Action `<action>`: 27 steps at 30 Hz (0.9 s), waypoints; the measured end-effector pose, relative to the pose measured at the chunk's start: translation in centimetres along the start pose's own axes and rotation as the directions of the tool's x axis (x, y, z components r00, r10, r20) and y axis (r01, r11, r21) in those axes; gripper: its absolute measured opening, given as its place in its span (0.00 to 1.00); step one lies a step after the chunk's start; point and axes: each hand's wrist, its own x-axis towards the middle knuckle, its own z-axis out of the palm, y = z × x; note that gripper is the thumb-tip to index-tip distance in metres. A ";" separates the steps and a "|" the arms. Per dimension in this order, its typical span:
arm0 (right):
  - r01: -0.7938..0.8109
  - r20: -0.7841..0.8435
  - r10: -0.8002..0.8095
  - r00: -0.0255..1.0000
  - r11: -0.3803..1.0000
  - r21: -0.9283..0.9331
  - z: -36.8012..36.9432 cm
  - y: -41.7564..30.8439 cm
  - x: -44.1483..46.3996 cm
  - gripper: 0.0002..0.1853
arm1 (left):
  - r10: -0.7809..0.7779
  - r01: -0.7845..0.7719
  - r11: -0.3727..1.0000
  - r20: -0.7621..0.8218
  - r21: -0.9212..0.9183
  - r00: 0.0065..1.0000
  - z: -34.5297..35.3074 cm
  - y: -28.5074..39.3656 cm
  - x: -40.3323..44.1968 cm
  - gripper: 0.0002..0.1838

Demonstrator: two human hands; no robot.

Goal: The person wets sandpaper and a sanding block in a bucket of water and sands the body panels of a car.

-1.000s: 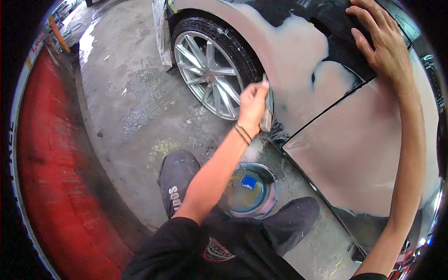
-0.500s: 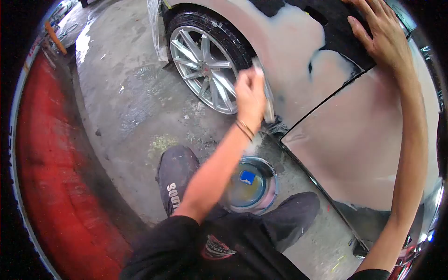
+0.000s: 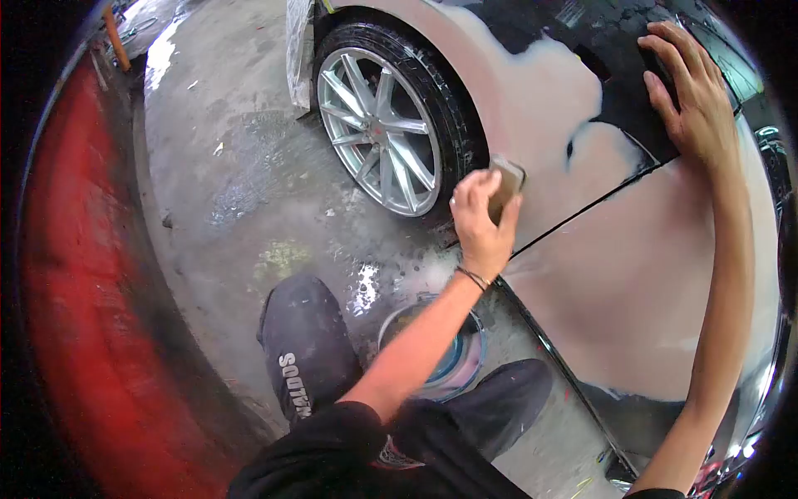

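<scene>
My left hand [image 3: 482, 218] is closed around a flat sanding block [image 3: 506, 190], brownish-grey with a paler top end. The block is at the car's panel [image 3: 532, 108], just behind the wheel arch; whether it presses on the surface I cannot tell. That panel has pinkish-beige patches bordered by black paint. Higher up on the right, my right hand [image 3: 697, 104] lies on the car body with its fingers spread, holding nothing. Below my left forearm stands a round bucket [image 3: 474, 366], partly hidden by the arm.
A silver-spoked wheel [image 3: 378, 131] with a black tyre sits left of the panel. Clear plastic sheeting [image 3: 301, 58] hangs ahead of it. Wet concrete floor [image 3: 241, 175] extends to the left, bounded by a red surface [image 3: 83, 291]. My bent knees flank the bucket.
My left hand has moved down and right with the sanding block, whose broad face now shows. The view has shifted slightly. My right hand stays on the car body.
</scene>
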 end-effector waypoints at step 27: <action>-0.050 -0.044 0.051 0.998 0.998 0.027 -0.5 -0.7 0.0 0.21 | 0.269 -0.246 0.952 -0.112 0.179 0.957 1.0 0.3 19.4 0.22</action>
